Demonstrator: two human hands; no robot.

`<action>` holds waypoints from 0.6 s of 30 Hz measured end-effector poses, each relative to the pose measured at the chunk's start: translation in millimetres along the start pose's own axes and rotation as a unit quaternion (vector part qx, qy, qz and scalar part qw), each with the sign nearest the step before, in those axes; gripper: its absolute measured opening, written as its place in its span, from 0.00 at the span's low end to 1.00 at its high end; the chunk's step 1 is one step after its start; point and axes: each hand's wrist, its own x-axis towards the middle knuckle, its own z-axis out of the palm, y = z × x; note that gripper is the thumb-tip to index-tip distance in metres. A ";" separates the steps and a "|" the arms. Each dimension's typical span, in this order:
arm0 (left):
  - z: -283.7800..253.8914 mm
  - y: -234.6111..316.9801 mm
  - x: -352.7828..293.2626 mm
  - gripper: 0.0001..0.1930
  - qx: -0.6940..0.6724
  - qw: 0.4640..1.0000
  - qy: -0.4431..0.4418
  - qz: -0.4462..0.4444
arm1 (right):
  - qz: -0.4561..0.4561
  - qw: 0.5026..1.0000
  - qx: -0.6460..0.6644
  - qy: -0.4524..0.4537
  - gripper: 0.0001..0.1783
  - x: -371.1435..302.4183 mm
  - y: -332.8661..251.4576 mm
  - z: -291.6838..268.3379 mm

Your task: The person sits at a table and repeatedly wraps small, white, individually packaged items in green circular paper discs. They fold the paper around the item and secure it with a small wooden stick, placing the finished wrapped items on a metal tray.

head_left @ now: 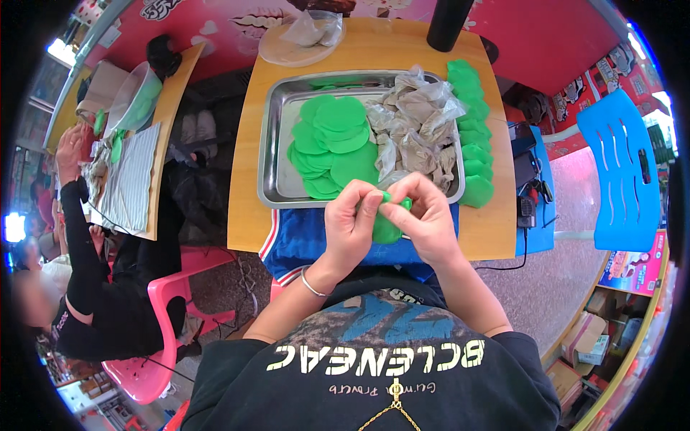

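Observation:
Between my two hands, just over the near edge of a metal tray, is a soft green piece. My left hand pinches its upper part between thumb and fingertips. My right hand has its fingers closed on the piece's other side, where it looks bunched. Below the fingers the green material hangs down. The tray's left half holds a loose pile of flat green discs. On its right side lie crumpled grey-brown bundles with clear plastic film. What the material is, I cannot tell.
Overlapping green pieces line the table's right edge. A clear plastic bag lies on a round plate at the back, near a black cylinder. A blue chair stands at right. Another person sits at a table on the left.

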 end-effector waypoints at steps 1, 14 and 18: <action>0.2 1.0 -0.8 0.09 -0.012 1.000 -0.011 -0.017 | -0.004 0.999 0.041 0.002 0.12 -0.1 2.8 -5.8; -7.4 8.1 2.4 0.09 -0.159 0.979 -0.001 -0.125 | 0.042 0.990 0.128 -0.052 0.05 -5.8 -6.6 -28.8; -5.3 6.8 2.5 0.09 -0.124 0.987 -0.005 -0.098 | 0.003 0.986 0.158 0.043 0.05 -0.7 -16.7 -17.3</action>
